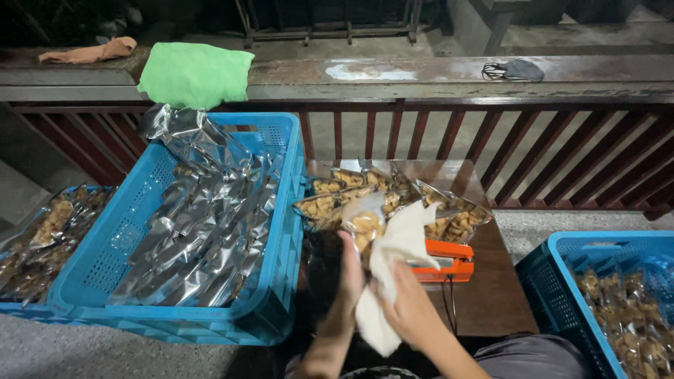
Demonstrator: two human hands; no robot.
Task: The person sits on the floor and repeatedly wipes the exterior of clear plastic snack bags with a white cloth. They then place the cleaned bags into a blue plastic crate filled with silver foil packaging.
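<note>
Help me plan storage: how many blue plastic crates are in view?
3. One large crate of silver foil bags stands left of the small table, another lies partly hidden behind it at far left, and one sits at right, cut off by the frame.

Left of your hands [379, 295] the crate [281, 210] with foil bags [203, 231] in it, behind them the snack packets [393, 200] on the table [491, 295], the sealer [446, 260] just right, another crate [562, 245] further right.

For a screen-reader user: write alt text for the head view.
Two hands, left hand and right hand, hold a white cloth against a clear snack bag above a brown wooden table, beside a blue plastic crate of silver foil bags.
</note>
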